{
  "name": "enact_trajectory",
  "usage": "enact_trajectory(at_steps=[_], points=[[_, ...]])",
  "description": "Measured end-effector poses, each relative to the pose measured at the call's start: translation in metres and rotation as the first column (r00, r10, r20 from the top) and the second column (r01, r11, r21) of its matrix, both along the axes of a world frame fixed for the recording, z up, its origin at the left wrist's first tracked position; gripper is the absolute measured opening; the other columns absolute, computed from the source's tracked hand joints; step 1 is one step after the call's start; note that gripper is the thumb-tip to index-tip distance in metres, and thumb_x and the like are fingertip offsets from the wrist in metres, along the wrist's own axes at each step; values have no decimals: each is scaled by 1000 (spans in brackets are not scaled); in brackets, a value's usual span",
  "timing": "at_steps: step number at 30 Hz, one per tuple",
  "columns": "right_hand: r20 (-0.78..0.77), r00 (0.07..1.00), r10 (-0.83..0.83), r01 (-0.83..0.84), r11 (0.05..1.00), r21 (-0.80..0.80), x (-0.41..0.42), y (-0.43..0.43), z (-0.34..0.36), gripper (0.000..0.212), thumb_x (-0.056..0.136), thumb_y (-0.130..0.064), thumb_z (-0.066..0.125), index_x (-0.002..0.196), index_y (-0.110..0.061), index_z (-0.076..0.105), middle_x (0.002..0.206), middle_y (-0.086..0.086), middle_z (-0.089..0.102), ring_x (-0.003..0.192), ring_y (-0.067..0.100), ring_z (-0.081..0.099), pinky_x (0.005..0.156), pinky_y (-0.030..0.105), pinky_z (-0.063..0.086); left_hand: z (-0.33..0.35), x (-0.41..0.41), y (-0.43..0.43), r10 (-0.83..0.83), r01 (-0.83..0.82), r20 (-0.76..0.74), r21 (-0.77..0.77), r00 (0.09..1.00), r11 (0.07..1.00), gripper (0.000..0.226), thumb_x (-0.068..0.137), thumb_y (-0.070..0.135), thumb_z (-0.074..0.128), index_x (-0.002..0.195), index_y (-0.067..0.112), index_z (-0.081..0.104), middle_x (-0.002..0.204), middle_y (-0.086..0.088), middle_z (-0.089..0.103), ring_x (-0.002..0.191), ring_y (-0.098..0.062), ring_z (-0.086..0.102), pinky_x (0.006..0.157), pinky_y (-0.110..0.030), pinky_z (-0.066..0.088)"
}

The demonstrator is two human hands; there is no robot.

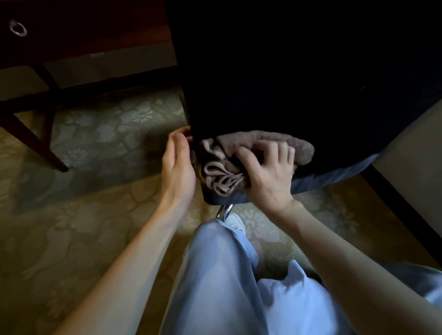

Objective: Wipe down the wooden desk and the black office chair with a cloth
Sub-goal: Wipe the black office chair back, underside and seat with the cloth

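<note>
The black office chair (pixel 299 68) fills the upper right, its back facing me. My right hand (pixel 269 172) grips a bunched grey-brown cloth (pixel 242 151) and presses it against the chair's lower back edge. My left hand (pixel 177 164) holds the chair's left edge, fingers curled round it, the fingertips hidden behind the edge. The dark wooden desk (pixel 66 29) stands at the upper left, with a drawer and a round metal ring pull (pixel 18 28).
Desk legs (pixel 26 136) slant down to the patterned carpet (pixel 64 226) at left. A chrome chair base part (pixel 224 210) shows below the seat. My blue trousers and a shoe fill the bottom centre. A dark baseboard and wall run at right.
</note>
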State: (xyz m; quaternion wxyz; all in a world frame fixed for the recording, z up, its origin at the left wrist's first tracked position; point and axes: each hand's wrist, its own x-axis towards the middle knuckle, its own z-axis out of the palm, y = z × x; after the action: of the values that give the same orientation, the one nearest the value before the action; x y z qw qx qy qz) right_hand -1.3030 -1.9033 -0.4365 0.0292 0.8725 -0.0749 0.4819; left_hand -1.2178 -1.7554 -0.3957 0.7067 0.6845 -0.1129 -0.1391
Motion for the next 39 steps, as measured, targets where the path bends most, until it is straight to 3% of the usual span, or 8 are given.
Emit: enact_trajectory(at_steps=[5,13,17,23,26,30,33,39], points=[[-334,937,102,-156,978,-138,-5,-20,-71,27,88,-23,65,115,-20,61,93,10,39,81,28,38,69,40,29,-3,11,-5,45,-45,-24,-37,999,998,37,115,30,31,100,39,63,87,40,69,84,25,61,71,2,42],[-598,800,50,-116,991,-72,-18,-23,-96,42,74,-14,61,115,-20,58,96,9,48,87,30,44,72,41,31,-7,6,-1,23,-23,7,-58,1000,998,28,113,29,38,103,38,63,94,40,69,91,23,61,76,1,42],[-555,824,114,-102,993,52,-31,-13,-64,38,83,-31,50,112,-16,69,96,12,56,87,33,50,73,42,40,-6,7,4,-1,4,50,-52,999,999,28,112,33,39,105,37,66,99,35,71,95,19,62,78,0,42],[-81,992,101,-100,995,20,-24,9,24,33,92,-35,60,122,-21,56,107,9,42,87,30,41,73,40,32,1,14,9,-2,1,-9,-43,1000,999,51,112,45,32,101,24,77,102,5,80,102,-9,73,85,-19,53],[-12,997,78,-79,997,-22,-9,16,45,29,98,-35,51,123,-22,56,113,10,47,91,31,43,76,42,34,5,12,13,-44,42,-24,-69,999,997,55,110,49,34,102,19,79,102,-3,80,99,-15,75,82,-27,56],[-48,998,30,-33,997,-63,0,21,9,28,91,-23,59,119,-24,57,102,14,62,88,31,44,73,42,37,8,14,12,-20,22,48,-50,999,999,49,112,40,37,88,23,77,86,9,80,84,-1,74,71,-13,52],[-99,995,-7,2,999,-50,11,23,-29,45,78,-19,79,115,-24,55,100,10,44,82,28,40,69,40,33,4,17,10,-20,25,81,-64,997,998,44,106,44,39,90,25,75,84,12,79,79,2,72,70,-10,49],[-452,889,75,-121,990,-72,6,19,-88,57,73,-26,85,119,-24,51,92,9,36,80,27,39,67,39,32,-5,24,13,-64,70,132,-45,989,996,34,100,35,47,89,45,77,94,11,77,96,-9,70,87,-26,50]])
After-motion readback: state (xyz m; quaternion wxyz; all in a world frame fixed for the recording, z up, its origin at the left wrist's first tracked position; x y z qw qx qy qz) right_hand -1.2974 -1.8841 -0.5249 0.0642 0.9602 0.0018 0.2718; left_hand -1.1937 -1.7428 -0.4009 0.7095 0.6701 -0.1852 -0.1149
